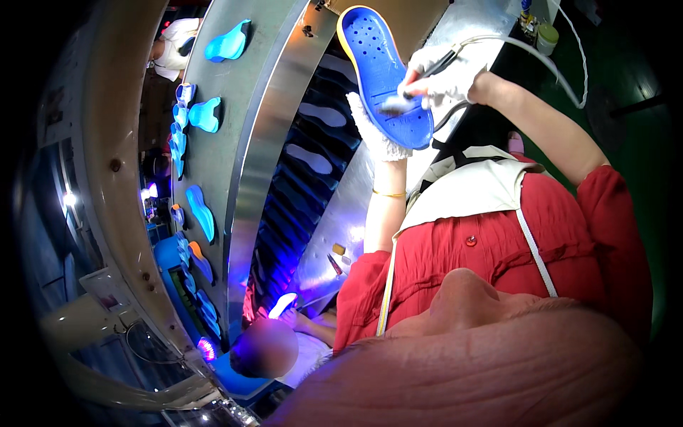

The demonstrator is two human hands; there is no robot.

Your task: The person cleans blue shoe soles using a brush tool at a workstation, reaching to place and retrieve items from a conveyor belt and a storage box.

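A blue shoe sole [377,60] with an orange-yellow edge and small holes at its toe end is held up in front of me. My left hand [382,139], in a white glove, holds it from underneath near the heel, fingers along its left edge. In my gloved right hand [455,77] is a brush [395,106] with a dark handle, gripped like a pen. Its pale bristles meet the inner face of the sole near the heel and look smeared by motion. A grey hose [530,47] runs from the handle off to the right.
Left of me, a grey-green conveyor belt [260,50] carries several blue soles [200,213]. A dark rack [284,206] holding pale insoles [309,158] lies between belt and metal worktop [334,231]. A co-worker [306,359] sits close by at lower left. A lidded jar [547,37] stands at upper right.
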